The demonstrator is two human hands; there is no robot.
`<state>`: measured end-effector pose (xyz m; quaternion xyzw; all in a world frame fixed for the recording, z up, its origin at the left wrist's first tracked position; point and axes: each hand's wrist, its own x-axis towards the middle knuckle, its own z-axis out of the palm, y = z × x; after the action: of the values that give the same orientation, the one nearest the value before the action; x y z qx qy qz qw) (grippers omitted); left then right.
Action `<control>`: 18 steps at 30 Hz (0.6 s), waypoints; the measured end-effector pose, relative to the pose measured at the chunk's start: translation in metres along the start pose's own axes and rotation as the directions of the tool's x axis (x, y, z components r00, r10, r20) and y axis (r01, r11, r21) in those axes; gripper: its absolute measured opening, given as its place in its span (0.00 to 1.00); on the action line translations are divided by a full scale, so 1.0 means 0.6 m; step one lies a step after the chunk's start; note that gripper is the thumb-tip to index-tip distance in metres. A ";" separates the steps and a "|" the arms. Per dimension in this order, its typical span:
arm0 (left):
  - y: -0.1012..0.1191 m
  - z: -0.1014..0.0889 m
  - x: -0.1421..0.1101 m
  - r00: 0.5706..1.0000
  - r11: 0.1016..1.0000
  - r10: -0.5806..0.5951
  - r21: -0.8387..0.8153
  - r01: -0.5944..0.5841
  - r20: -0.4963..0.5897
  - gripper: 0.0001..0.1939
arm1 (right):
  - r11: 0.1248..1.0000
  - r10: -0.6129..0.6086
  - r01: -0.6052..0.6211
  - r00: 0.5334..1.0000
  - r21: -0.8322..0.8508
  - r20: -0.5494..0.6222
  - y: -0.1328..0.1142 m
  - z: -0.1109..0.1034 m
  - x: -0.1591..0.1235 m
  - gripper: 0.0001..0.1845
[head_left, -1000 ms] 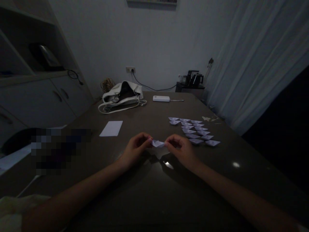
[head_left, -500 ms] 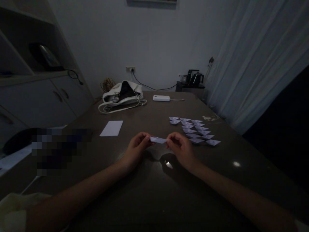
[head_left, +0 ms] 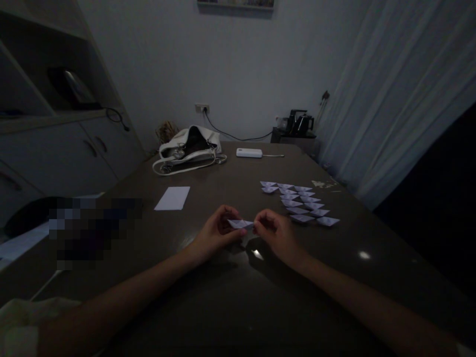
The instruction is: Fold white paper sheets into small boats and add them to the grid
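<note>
A small white folded paper boat (head_left: pixel 240 224) is held just above the dark table, between my two hands. My left hand (head_left: pixel 217 232) grips it from the left, with the thumb under its front side and the fingers behind. The thumb and forefinger of my right hand (head_left: pixel 277 232) pinch its right tip. To the right, several finished-looking paper boats (head_left: pixel 300 210) sit in slanting rows on the table. A stack of white paper sheets (head_left: pixel 172 198) lies to the left, beyond my left hand.
Farther back on the table (head_left: pixel 245 307) rest a white bag (head_left: pixel 191 146) with its straps and a white power bank (head_left: pixel 249 153) with a short cable. A blurred-out patch (head_left: pixel 92 230) covers things at the left. A black kettle (head_left: pixel 303 124) stands behind the far right corner.
The paper boat has come down slightly and now shows a raised middle peak. My left thumb has slid right, to beneath the boat's front, while my right hand keeps its pinch.
</note>
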<state>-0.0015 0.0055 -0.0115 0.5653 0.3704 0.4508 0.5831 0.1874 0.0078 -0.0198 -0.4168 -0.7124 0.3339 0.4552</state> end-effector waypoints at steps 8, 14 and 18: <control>0.008 -0.012 0.004 0.999 0.963 0.007 0.267 -0.018 0.042 0.19 | 0.996 -0.085 0.086 0.995 -0.027 0.050 -0.012 -0.002 -0.002 0.05; 0.007 -0.012 0.004 1.000 0.973 0.004 0.231 -0.008 0.017 0.16 | 0.998 -0.066 0.066 0.997 0.008 0.034 -0.009 -0.002 0.000 0.05; 0.005 -0.009 0.003 1.000 0.986 0.006 0.168 -0.009 0.019 0.14 | 1.000 0.014 -0.017 0.991 0.021 0.130 -0.011 0.002 -0.004 0.10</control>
<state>-0.0066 0.0086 -0.0088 0.6180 0.3996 0.4150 0.5349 0.1850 0.0027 -0.0153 -0.3947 -0.7336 0.3718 0.4096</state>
